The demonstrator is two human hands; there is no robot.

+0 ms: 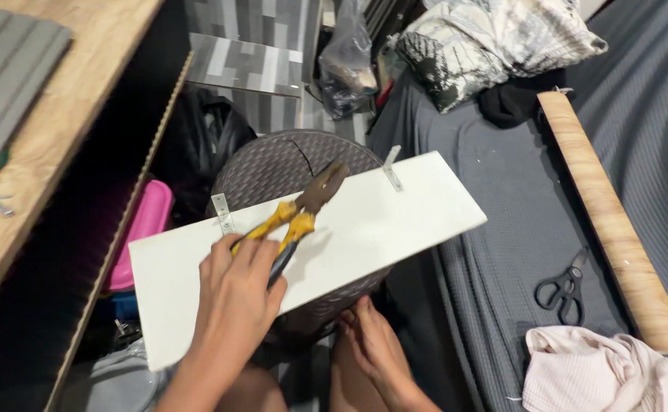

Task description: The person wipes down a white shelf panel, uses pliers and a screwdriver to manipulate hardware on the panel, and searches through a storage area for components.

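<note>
The left hand (pixel 235 294) grips the yellow handles of the pliers (pixel 299 214), whose rusty head lies on the white board (pixel 379 221). The board rests across a brown wicker basket (pixel 273 164); what is inside cannot be seen. Two metal brackets (pixel 223 214) sit at the board's far edge. The right hand (pixel 372 343) curls under the near edge, holding the basket side. Scissors (pixel 563 288) lie well apart on the grey bed (pixel 471 152), beside a wooden plank (pixel 608 214)
</note>
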